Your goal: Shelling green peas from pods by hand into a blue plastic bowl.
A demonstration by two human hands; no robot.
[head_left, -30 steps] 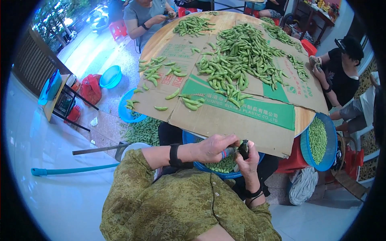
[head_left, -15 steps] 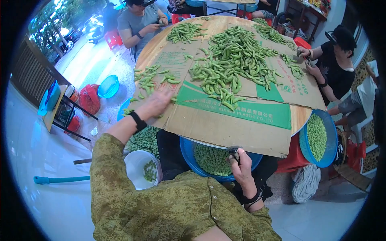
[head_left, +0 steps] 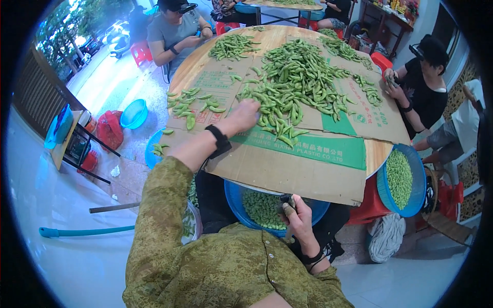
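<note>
While the left hand (head_left: 242,116) stretches out over the round table (head_left: 200,56), its fingers curl down into the near edge of the big heap of green pods (head_left: 292,82), closing on a few of them — whether any is truly pinched I cannot tell; a black band sits on that wrist. Flattened cardboard sheets (head_left: 287,169) cover the tabletop beneath the heap; a smaller scatter of pods (head_left: 192,105) lies to the left of the hand. Down by the lap, the right hand (head_left: 298,220) is closed around a small dark tool (head_left: 286,201), fingers pressed together, just over a blue basin of shelled beans (head_left: 259,208); a second blue basin of beans (head_left: 400,179) stands to the right, below the table's rim. Other people sit around the far side, hands at the pods.
</note>
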